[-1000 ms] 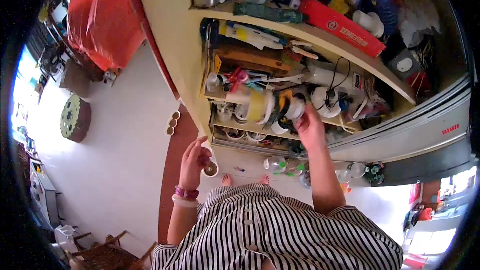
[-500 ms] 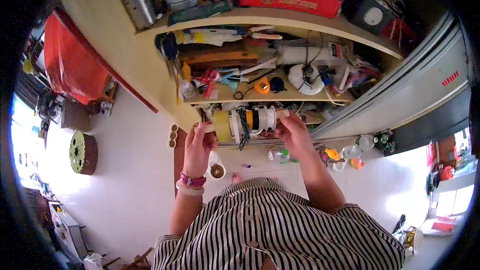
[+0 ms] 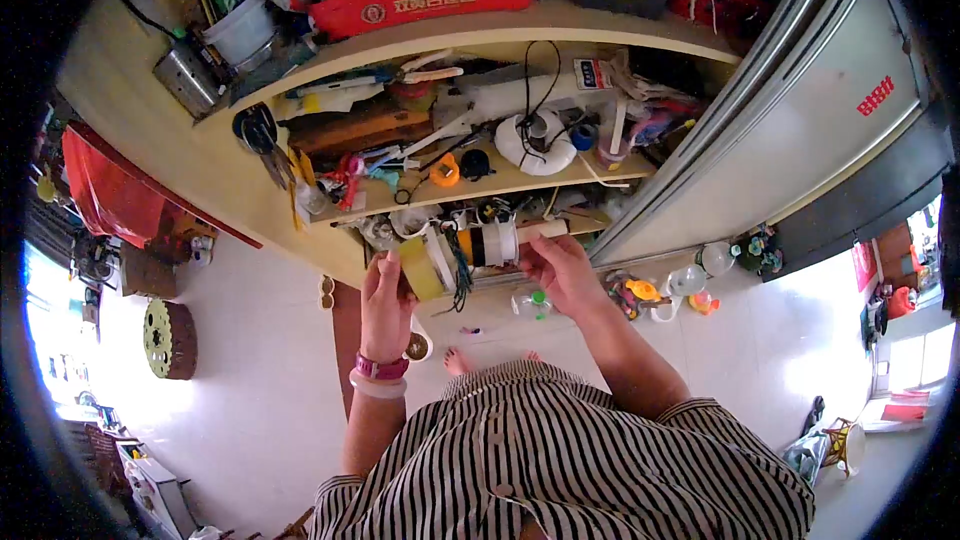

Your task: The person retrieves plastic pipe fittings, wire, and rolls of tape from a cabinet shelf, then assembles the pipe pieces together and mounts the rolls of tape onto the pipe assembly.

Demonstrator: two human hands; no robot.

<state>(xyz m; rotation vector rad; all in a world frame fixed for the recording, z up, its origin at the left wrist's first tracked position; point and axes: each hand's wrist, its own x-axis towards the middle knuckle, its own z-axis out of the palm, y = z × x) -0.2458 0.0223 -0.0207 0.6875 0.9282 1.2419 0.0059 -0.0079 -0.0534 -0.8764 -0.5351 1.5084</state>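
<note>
Both my hands hold up a pale rod strung with tape rolls, in front of the cabinet's lower shelf. My left hand closes around the left end, beside a wide yellowish tape roll. White rings, a hanging dark green cord, an orange and black band, and a white roll follow along the rod to the right. My right hand grips the right end, its thumb and fingers on the rod near the white roll. The rod's left end is hidden by my fingers.
The middle shelf holds a white coiled roll, an orange tape measure, scissors and several tools. A red box lies on the upper shelf. A sliding door stands right. Bottles and toys sit on the floor.
My view has turned, so the shelves appear further left. The rod has tilted, its right end now higher than its left. Both hands keep their hold.
</note>
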